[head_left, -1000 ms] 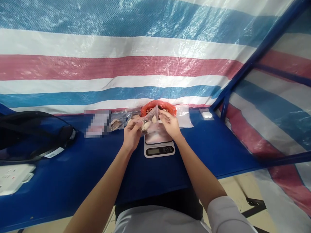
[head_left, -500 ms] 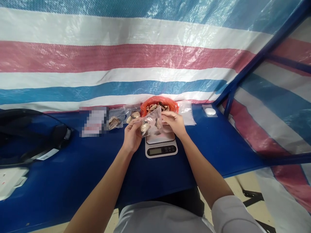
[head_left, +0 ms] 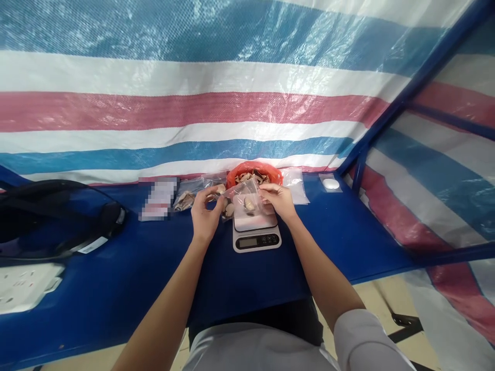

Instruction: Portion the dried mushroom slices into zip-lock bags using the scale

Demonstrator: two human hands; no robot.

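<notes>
Both hands (head_left: 242, 206) pinch a clear bag (head_left: 244, 198) over the scale (head_left: 256, 232), red bowl (head_left: 253, 176) just behind, filled bags (head_left: 189, 198) left.

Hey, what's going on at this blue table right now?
A person holds a small clear bag with pale pieces inside over a white kitchen scale. The left hand grips the bag's left edge and the right hand pinches its right edge. Just behind the scale sits a red bowl holding more pieces, with other filled bags lying to its left on the blue table. The scale's reading is too small to make out.
</notes>
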